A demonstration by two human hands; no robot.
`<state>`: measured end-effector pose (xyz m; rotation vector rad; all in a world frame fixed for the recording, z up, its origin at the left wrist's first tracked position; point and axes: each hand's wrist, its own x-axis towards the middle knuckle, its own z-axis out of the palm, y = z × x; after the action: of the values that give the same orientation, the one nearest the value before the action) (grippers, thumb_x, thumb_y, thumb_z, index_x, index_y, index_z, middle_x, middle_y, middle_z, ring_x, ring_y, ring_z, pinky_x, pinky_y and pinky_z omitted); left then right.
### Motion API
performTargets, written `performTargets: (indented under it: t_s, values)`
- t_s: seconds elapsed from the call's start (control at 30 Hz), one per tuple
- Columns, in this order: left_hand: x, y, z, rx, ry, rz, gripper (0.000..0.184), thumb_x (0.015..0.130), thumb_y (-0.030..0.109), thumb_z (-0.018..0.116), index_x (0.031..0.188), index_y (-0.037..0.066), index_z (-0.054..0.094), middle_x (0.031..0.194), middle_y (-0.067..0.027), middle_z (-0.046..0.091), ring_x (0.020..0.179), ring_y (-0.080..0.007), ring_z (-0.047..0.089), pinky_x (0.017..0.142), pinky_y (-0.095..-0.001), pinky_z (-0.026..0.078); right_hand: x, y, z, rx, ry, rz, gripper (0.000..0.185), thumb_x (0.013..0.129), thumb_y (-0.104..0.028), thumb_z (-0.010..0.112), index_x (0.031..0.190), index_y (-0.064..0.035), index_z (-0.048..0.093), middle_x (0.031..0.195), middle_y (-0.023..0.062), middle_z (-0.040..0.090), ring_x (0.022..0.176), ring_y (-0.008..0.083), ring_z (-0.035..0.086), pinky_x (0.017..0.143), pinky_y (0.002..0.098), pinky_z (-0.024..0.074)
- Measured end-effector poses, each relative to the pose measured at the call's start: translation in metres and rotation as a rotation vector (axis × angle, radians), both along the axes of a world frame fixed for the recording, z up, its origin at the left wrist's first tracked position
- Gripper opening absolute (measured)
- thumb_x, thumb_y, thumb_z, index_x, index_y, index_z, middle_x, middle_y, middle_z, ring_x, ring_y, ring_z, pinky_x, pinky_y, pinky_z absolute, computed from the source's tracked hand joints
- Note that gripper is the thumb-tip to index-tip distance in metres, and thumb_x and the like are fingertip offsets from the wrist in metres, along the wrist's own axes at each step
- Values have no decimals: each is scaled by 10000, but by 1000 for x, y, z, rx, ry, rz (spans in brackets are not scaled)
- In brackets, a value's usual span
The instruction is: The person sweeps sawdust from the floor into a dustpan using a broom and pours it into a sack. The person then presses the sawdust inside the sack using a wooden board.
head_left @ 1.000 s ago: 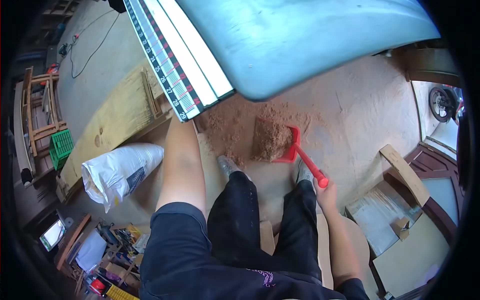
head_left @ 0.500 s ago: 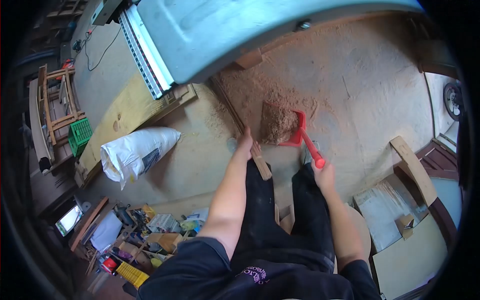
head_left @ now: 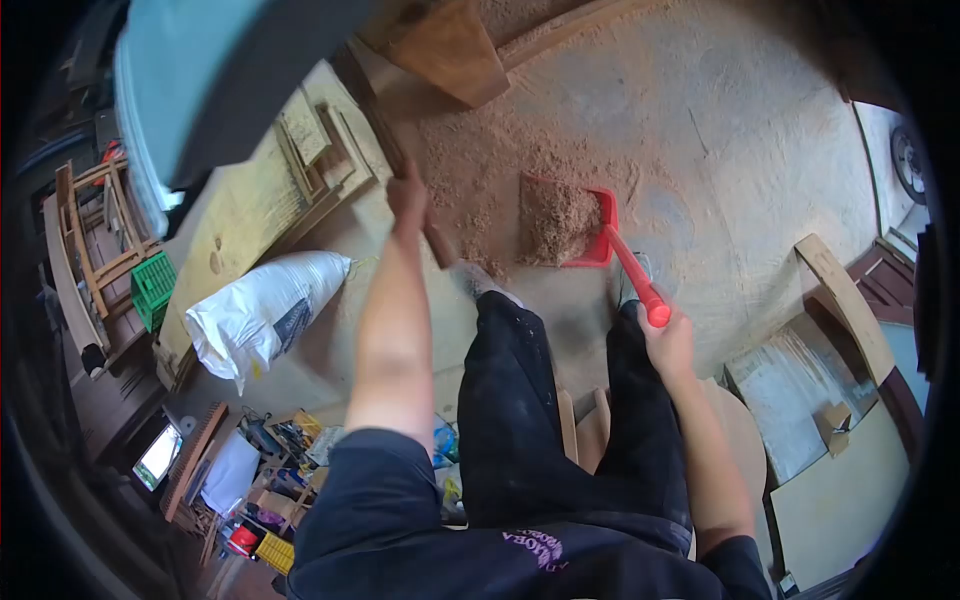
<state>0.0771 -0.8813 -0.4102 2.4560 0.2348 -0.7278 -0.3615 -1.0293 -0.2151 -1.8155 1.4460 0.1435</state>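
My left hand [head_left: 406,200] is closed around a long brown wooden stick [head_left: 437,245], which runs up and away over the dusty floor; its far end is hard to make out. In my right hand [head_left: 667,338] is the red handle of a dustpan [head_left: 606,228]. The pan lies on the floor just in front of my feet, heaped with brown sawdust [head_left: 560,222]. More sawdust [head_left: 480,165] is scattered to the left of the pan and beyond it.
A white sack [head_left: 270,305] lies left of my legs, beside a wooden board [head_left: 235,240]. A blue-grey machine surface [head_left: 190,80] hangs over the upper left. Cardboard and boards [head_left: 795,400] are at the right. A green crate [head_left: 153,290] stands far left.
My left hand came out from under the machine edge with the stick, drew near my knee, then reached forward again. The machine has shifted to the upper left of the view. My right hand kept the dustpan.
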Motion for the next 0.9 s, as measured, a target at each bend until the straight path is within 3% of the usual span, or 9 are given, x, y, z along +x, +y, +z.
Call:
performTargets:
  t_s: [0.07,0.17,0.27,0.33,0.37,0.43,0.63,0.73,0.9]
  values:
    - [43,20,-55,44,-44,-21,723,895,623,490,949,-86,625,772,-229,671,644,-355,679,560,-448,539,-3,5,-5,-32,-2,3,392,830,-240,697,1179,-70,644,906,276,656,861,410,656,736,433,518]
    - [13,43,-27,-242,515,206,792,864,763,361,812,10,600,518,-124,539,414,-268,566,373,-407,448,0,7,-6,-42,-31,-23,399,835,-241,692,1190,-65,640,913,270,661,870,398,662,746,423,516]
    - [-101,80,5,78,276,200,816,881,756,331,794,-8,603,504,-122,522,400,-273,547,366,-406,433,4,9,-6,-45,-54,-25,399,841,-246,686,1193,-65,640,908,262,666,873,395,664,750,416,516]
    - [-172,115,4,-41,357,331,763,894,728,360,783,3,569,492,-118,503,416,-271,552,388,-412,458,-1,5,-3,-68,-60,-4,396,844,-250,682,1192,-66,642,902,259,667,871,397,664,750,412,516]
    - [-201,115,33,-72,575,436,714,900,709,383,834,13,528,482,-103,466,403,-262,530,388,-418,465,-1,2,-3,-37,-66,0,396,845,-258,679,1189,-65,643,901,261,666,872,404,661,749,417,516]
    - [-261,108,81,-42,633,626,693,895,704,408,918,15,489,495,-86,441,388,-248,498,382,-417,463,-4,0,0,-9,-84,8,397,845,-265,676,1185,-63,644,899,263,665,874,411,658,749,423,517]
    - [-376,109,181,-146,763,728,723,866,725,444,978,12,471,578,-84,480,416,-234,505,387,-404,466,-23,-15,-1,21,-47,220,441,837,-342,665,1209,-111,620,901,263,658,865,434,639,752,483,517]
    - [-392,103,246,-83,624,599,664,870,703,475,869,39,483,577,-75,489,420,-211,518,378,-368,464,-25,-30,2,93,21,301,471,842,-365,654,1250,-139,590,946,249,668,894,419,644,786,492,510]
    - [-406,121,324,-65,448,684,603,877,654,528,711,79,454,533,-60,478,373,-193,493,335,-337,426,-19,-45,15,161,135,412,517,847,-395,639,1304,-173,542,996,235,672,933,412,643,827,501,502]
